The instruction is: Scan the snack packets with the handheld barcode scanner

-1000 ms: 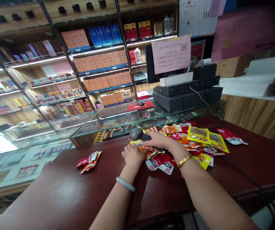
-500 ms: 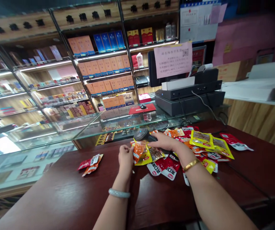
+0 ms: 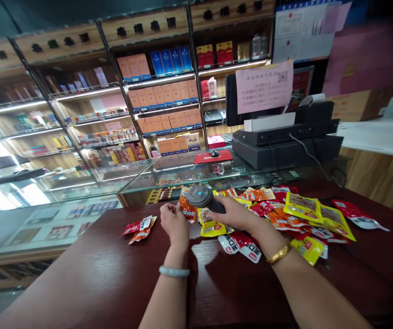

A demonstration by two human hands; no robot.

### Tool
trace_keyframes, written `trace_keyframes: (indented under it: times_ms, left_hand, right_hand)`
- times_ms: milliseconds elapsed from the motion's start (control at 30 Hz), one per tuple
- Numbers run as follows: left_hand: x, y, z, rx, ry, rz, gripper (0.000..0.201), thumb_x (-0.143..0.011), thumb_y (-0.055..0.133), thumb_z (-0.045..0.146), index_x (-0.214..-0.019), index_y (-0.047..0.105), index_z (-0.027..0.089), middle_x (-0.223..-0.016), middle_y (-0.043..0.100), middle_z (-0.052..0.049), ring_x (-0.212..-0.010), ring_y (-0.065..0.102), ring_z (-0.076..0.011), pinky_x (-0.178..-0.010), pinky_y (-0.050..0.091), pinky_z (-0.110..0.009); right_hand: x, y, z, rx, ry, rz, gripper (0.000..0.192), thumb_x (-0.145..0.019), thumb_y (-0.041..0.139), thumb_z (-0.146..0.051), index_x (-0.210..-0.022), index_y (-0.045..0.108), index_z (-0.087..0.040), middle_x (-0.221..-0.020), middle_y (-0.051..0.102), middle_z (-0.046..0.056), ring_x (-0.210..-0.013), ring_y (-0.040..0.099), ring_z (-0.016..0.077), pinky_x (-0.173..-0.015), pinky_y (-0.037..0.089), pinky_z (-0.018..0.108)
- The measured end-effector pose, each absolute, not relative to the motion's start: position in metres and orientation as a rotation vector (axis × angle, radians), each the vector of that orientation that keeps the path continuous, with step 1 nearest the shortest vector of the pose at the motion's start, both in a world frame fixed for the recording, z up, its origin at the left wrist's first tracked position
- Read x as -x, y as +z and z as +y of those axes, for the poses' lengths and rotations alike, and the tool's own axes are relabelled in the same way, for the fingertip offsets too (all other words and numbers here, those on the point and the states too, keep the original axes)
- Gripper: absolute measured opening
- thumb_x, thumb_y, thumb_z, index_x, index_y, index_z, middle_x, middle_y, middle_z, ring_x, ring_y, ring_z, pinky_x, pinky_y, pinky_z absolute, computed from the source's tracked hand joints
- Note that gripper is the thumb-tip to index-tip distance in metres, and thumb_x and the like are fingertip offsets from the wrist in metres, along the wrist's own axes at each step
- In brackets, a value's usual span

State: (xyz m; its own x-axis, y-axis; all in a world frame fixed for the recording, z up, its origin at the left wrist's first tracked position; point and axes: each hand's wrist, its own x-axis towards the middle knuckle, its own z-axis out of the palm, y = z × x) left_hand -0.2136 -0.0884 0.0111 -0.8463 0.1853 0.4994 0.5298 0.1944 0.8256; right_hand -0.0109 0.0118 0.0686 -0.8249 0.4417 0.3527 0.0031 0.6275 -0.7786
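Observation:
My left hand (image 3: pixel 174 223) holds a small orange snack packet (image 3: pixel 186 205) upright, just above the dark red wooden counter (image 3: pixel 90 274). My right hand (image 3: pixel 233 213) grips a grey handheld barcode scanner (image 3: pixel 200 197), whose round head sits right beside the orange packet. A heap of red, orange and yellow snack packets (image 3: pixel 295 214) covers the counter under and to the right of my right hand. A small separate pile of red and orange packets (image 3: pixel 140 227) lies to the left of my left hand.
A glass display counter (image 3: pixel 114 178) runs behind the wooden counter. A black cash register with a monitor and pink notice (image 3: pixel 282 137) stands at the back right, its cable trailing down. Shelves of boxed goods (image 3: pixel 162 96) fill the wall behind.
My left hand lifted an orange packet out of the heap and raised it. My right hand brought the scanner head up next to it. The camera view shifted slightly left.

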Motion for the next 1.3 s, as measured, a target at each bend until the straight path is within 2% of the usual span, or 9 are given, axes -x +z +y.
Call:
trace_keyframes:
  times_ms: [333, 500, 600, 800, 967, 1100, 1200, 1300]
  left_hand:
    - [0.213, 0.014, -0.088, 0.630, -1.697, -2.124, 0.020, -0.091, 0.065, 0.025, -0.086, 0.045, 0.025, -0.079, 0.056, 0.002, -0.076, 0.058, -0.0189, -0.075, 0.044, -0.032]
    - [0.212, 0.015, -0.090, 0.638, -1.680, -2.120, 0.018, -0.091, 0.062, 0.023, -0.087, 0.045, 0.025, -0.080, 0.057, 0.001, -0.077, 0.059, -0.0191, -0.075, 0.045, -0.032]
    - [0.211, 0.015, -0.090, 0.646, -1.680, -2.142, 0.015, -0.089, 0.058, 0.017, -0.088, 0.046, 0.025, -0.082, 0.059, 0.000, -0.079, 0.060, -0.0190, -0.078, 0.046, -0.033]
    - [0.209, 0.023, -0.092, 0.560, -1.639, -2.211, 0.018, -0.092, 0.062, 0.028, -0.087, 0.045, 0.025, -0.083, 0.057, 0.001, -0.082, 0.060, -0.0208, -0.082, 0.047, -0.035]
    - [0.224, 0.034, -0.107, 0.248, -1.569, -2.277, 0.006, -0.093, 0.055, 0.025, -0.096, 0.050, 0.024, -0.097, 0.063, -0.007, -0.104, 0.061, -0.0283, -0.097, 0.045, -0.046]
    - [0.232, 0.040, -0.117, 0.148, -1.423, -2.146, 0.025, -0.088, 0.056, 0.019, -0.112, 0.054, 0.018, -0.126, 0.061, -0.017, -0.129, 0.051, -0.0327, -0.113, 0.034, -0.049]
    - [0.223, 0.038, -0.112, 0.379, -1.243, -2.201, 0.035, -0.092, 0.053, 0.025, -0.124, 0.052, 0.012, -0.135, 0.057, -0.020, -0.131, 0.049, -0.0318, -0.113, 0.033, -0.047]
    - [0.201, 0.029, -0.096, 0.760, -1.061, -2.449, 0.039, -0.092, 0.059, 0.049, -0.112, 0.063, 0.015, -0.120, 0.067, -0.017, -0.118, 0.057, -0.0338, -0.105, 0.040, -0.047]
  right_hand:
    - [0.010, 0.070, 0.009, 0.347, 1.116, -2.301, 0.036, -0.083, 0.070, -0.038, -0.110, 0.073, -0.014, -0.096, 0.074, 0.006, -0.084, 0.064, 0.0228, -0.074, 0.048, 0.031]
    - [0.013, 0.070, 0.004, 0.442, 1.063, -2.309, 0.031, -0.082, 0.071, -0.040, -0.098, 0.074, -0.013, -0.085, 0.072, 0.004, -0.076, 0.062, 0.0207, -0.068, 0.045, 0.028]
    - [0.014, 0.070, 0.004, 0.431, 1.057, -2.305, 0.030, -0.083, 0.071, -0.040, -0.097, 0.075, -0.014, -0.085, 0.073, 0.005, -0.076, 0.063, 0.0209, -0.068, 0.045, 0.028]
    - [0.014, 0.067, 0.009, 0.439, 1.058, -2.261, 0.035, -0.084, 0.071, -0.041, -0.106, 0.075, -0.014, -0.095, 0.076, 0.007, -0.084, 0.066, 0.0241, -0.075, 0.048, 0.032]
    - [0.013, 0.068, 0.014, 0.536, 1.071, -2.276, 0.031, -0.085, 0.072, -0.040, -0.103, 0.075, -0.015, -0.093, 0.077, 0.007, -0.086, 0.069, 0.0252, -0.072, 0.047, 0.031]
    - [0.014, 0.065, 0.018, 0.598, 1.082, -2.312, 0.033, -0.084, 0.075, -0.041, -0.103, 0.075, -0.014, -0.094, 0.078, 0.008, -0.084, 0.070, 0.0249, -0.069, 0.047, 0.030]
    - [0.015, 0.064, 0.021, 0.624, 1.088, -2.318, 0.033, -0.083, 0.077, -0.041, -0.101, 0.075, -0.014, -0.092, 0.078, 0.007, -0.081, 0.069, 0.0243, -0.067, 0.046, 0.030]
    - [0.013, 0.064, 0.024, 0.630, 1.079, -2.317, 0.029, -0.084, 0.077, -0.041, -0.097, 0.074, -0.015, -0.087, 0.076, 0.006, -0.077, 0.068, 0.0222, -0.065, 0.045, 0.029]
